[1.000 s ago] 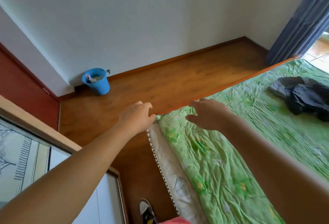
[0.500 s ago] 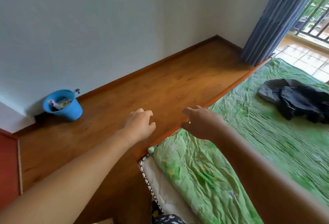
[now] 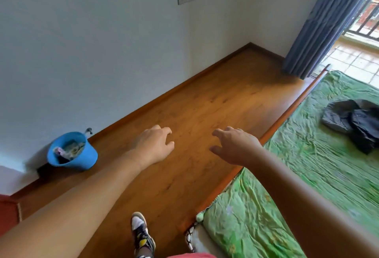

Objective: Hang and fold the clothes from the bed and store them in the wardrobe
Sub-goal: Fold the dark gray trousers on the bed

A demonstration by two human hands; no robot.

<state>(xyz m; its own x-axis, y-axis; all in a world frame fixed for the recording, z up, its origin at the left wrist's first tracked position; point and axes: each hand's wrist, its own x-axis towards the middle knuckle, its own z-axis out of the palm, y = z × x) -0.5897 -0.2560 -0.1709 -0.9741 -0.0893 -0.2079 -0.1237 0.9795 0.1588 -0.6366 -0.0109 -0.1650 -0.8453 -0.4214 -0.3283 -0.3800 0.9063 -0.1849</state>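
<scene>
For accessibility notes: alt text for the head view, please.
The left hand and right hand reach forward, empty, above a wooden floor beside a green-sheeted bed. Dark clothes lie on the bed; a blue bucket stands by the wall.

The bed sheet (image 3: 320,167) was bright green with a faint yellow flower print — the clothes (image 3: 354,122) on it dark grey-black. The bucket (image 3: 82,159) was blue, the floor (image 3: 205,110) warm brown wood, the curtain (image 3: 328,21) slate blue.
</scene>
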